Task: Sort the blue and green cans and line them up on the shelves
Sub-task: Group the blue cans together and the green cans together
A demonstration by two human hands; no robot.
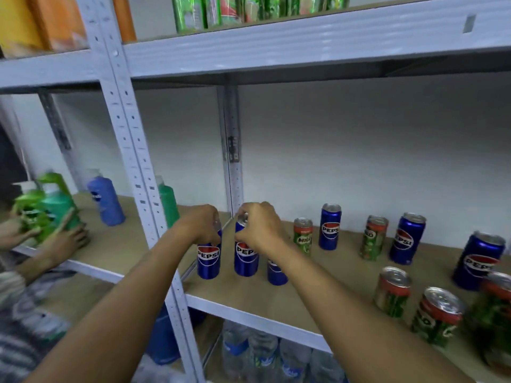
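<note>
Hands occupy the left end of the middle shelf point(249, 294), each curled over the top of an upright blue can. The left hand point(203, 223) grips the rim of the leftmost blue can point(208, 261), which stands just beside the shelf upright point(143, 172). The right hand point(260, 226) grips the top of the second blue can point(245, 258), close beside the first but apart from it. A third blue can point(276, 273) stands partly hidden behind the right forearm.

All cans stand with the long axis vertical. The unsorted stock lies to the right of both hands: a green can point(303, 235), then a blue can point(330, 226), then further green and blue cans mixed toward the right edge. The right hand is the nearer one to these. Judged from this layout, a blue row is being started at the left end, and the next pick calls for a rightward reach past the green can. Whether either held can rests on the shelf cannot be told.
</note>
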